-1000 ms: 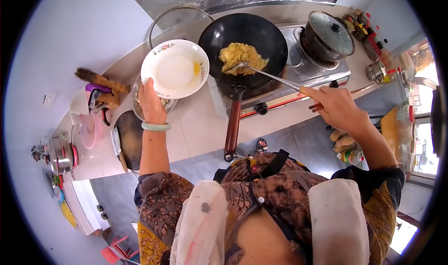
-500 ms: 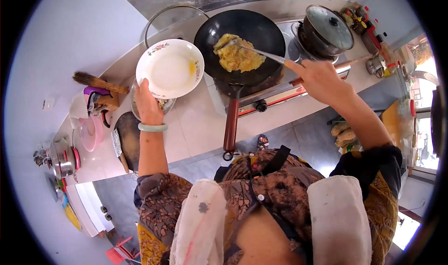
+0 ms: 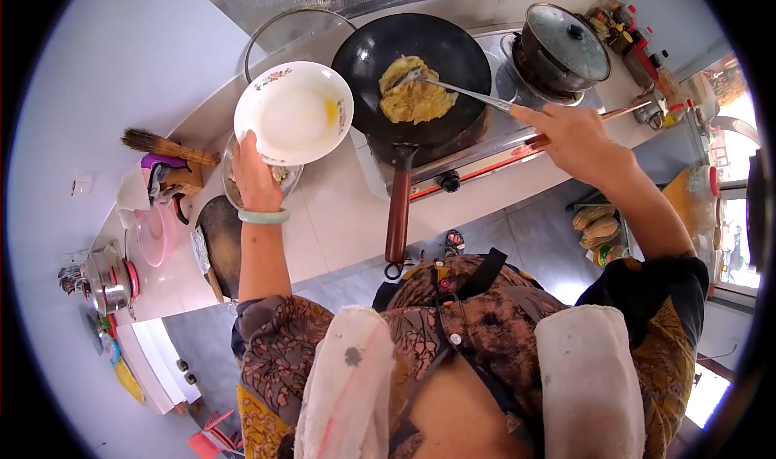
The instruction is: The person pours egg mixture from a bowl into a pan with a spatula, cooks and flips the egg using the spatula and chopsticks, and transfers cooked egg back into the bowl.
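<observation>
My left hand (image 3: 257, 176) grips the near rim of a white plate (image 3: 284, 118) with a floral border and a yellow streak of egg inside. The plate is tilted, just left of a black wok (image 3: 360, 71) on the stove. Scrambled egg (image 3: 416, 103) lies in the wok. My right hand (image 3: 584, 142) is closed round the handle of a metal spatula (image 3: 477, 96), whose head rests on the egg. Under the plate, a bowl (image 3: 293, 183) with pale chopped food is partly hidden. The wok's wooden handle (image 3: 398, 216) points toward me, untouched.
A glass lid (image 3: 303, 32) leans behind the plate. On the right burner stands a lidded pot (image 3: 558, 63). To the left are a brush (image 3: 166, 145), a cutting board (image 3: 222, 245), a knife (image 3: 202, 253) and a pink basin (image 3: 155, 234). Bottles (image 3: 638, 47) line the back right.
My right hand and the spatula have shifted a little to the right, and the egg sits slightly farther right in the wok. My left hand still holds the plate in nearly the same place.
</observation>
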Demonstrator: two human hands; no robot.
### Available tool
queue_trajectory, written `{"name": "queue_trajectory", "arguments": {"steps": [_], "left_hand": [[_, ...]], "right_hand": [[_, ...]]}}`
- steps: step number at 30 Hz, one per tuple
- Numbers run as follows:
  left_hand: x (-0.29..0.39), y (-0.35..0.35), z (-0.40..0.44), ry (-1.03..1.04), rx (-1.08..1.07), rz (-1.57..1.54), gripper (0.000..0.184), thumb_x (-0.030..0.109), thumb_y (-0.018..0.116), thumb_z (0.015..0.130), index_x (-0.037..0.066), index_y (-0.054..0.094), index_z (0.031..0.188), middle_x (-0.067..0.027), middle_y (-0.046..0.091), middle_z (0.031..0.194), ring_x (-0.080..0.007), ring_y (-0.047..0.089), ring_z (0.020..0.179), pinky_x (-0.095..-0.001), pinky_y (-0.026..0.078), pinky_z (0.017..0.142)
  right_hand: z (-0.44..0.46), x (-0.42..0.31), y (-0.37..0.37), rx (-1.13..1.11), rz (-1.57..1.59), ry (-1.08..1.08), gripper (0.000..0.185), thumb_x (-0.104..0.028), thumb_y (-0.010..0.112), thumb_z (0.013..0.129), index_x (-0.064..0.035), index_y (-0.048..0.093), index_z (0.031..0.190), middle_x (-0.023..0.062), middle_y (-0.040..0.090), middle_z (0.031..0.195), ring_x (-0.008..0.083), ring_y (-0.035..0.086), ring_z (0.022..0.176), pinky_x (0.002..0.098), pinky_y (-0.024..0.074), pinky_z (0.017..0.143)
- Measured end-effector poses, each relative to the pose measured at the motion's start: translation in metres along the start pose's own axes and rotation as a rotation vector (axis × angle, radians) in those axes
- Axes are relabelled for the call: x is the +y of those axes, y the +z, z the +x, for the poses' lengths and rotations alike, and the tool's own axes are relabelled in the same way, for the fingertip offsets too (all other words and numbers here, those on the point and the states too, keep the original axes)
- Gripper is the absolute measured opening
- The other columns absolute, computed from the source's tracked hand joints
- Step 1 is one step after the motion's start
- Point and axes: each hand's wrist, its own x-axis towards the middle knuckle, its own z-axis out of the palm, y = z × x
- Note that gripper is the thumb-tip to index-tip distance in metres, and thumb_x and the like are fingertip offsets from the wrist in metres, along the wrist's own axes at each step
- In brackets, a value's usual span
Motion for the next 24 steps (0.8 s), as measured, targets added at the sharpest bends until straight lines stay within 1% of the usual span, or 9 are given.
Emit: {"name": "queue_trajectory", "arguments": {"steps": [1,4,7,10,13,16,17,20,24], "left_hand": [[0.001,0.002,0.000,-0.002,-0.003,-0.010,0.039,0.027,0.050,0.097,-0.002,0.054,0.124,-0.0104,0.059,0.123,-0.0190,0.057,0.113,-0.0327,0.047,0.094],[0.006,0.007,-0.003,-0.027,0.039,-0.011,0.037,0.026,0.050,0.097,0.000,0.056,0.121,-0.0091,0.059,0.120,-0.0178,0.057,0.109,-0.0320,0.047,0.092],[0.003,0.002,-0.003,0.004,0.060,0.037,0.035,0.026,0.051,0.096,0.001,0.057,0.119,-0.0079,0.060,0.116,-0.0166,0.058,0.105,-0.0300,0.047,0.088],[0.003,0.002,-0.001,0.006,0.075,0.064,0.035,0.027,0.052,0.095,0.002,0.058,0.119,-0.0073,0.060,0.113,-0.0165,0.058,0.102,-0.0282,0.047,0.085],[0.002,0.001,0.000,-0.014,0.084,0.037,0.036,0.027,0.053,0.095,0.002,0.057,0.120,-0.0079,0.060,0.114,-0.0172,0.058,0.102,-0.0283,0.048,0.085],[-0.008,-0.006,0.004,-0.004,0.070,0.007,0.037,0.027,0.053,0.095,0.001,0.056,0.122,-0.0088,0.060,0.116,-0.0184,0.059,0.105,-0.0297,0.048,0.086],[-0.009,-0.008,0.005,0.006,0.065,0.002,0.038,0.027,0.053,0.095,0.002,0.055,0.122,-0.0090,0.060,0.117,-0.0189,0.059,0.106,-0.0302,0.048,0.086],[-0.003,-0.004,0.000,-0.016,0.054,0.027,0.050,0.026,0.048,0.095,-0.004,0.047,0.135,-0.0143,0.056,0.129,-0.0238,0.057,0.115,-0.0348,0.045,0.096],[-0.004,-0.005,0.003,-0.009,0.027,-0.029,0.051,0.025,0.049,0.095,-0.004,0.045,0.136,-0.0146,0.056,0.130,-0.0238,0.057,0.116,-0.0351,0.046,0.097]], "right_hand": [[-0.004,0.005,-0.007,0.009,0.039,-0.009,0.053,-0.004,0.060,0.082,-0.0172,0.056,0.134,0.0078,0.063,0.090,0.0257,0.066,0.080,0.0395,0.0524,0.062],[-0.025,0.015,-0.044,0.074,0.117,0.013,0.054,-0.001,0.065,0.076,-0.0190,0.063,0.127,0.0085,0.062,0.078,0.0262,0.063,0.068,0.0398,0.0484,0.061],[-0.042,0.023,-0.085,-0.057,0.198,0.118,0.046,-0.004,0.068,0.079,-0.0156,0.067,0.123,0.0104,0.066,0.084,0.0253,0.066,0.068,0.0396,0.0500,0.061],[-0.050,0.023,-0.109,-0.101,0.021,0.054,0.044,-0.004,0.071,0.077,-0.0135,0.069,0.120,0.0121,0.066,0.078,0.0251,0.066,0.064,0.0397,0.0503,0.062],[-0.043,0.014,-0.114,-0.206,0.027,0.015,0.043,-0.005,0.069,0.078,-0.0119,0.068,0.120,0.0130,0.067,0.077,0.0264,0.066,0.065,0.0410,0.0513,0.063],[-0.036,0.013,-0.056,-0.112,0.040,-0.051,0.046,-0.005,0.065,0.079,-0.0128,0.064,0.125,0.0123,0.065,0.078,0.0281,0.065,0.068,0.0425,0.0518,0.064],[-0.030,0.010,-0.035,-0.103,0.019,-0.039,0.050,-0.005,0.063,0.080,-0.0136,0.060,0.129,0.0117,0.064,0.080,0.0284,0.065,0.070,0.0425,0.0519,0.064],[-0.011,0.006,0.020,0.012,0.018,-0.026,0.058,-0.004,0.060,0.081,-0.0151,0.052,0.137,0.0099,0.060,0.083,0.0284,0.064,0.074,0.0418,0.0520,0.063],[-0.001,0.002,0.063,0.111,-0.010,0.020,0.063,-0.002,0.059,0.080,-0.0153,0.048,0.140,0.0080,0.058,0.084,0.0278,0.063,0.073,0.0404,0.0512,0.060]]}}
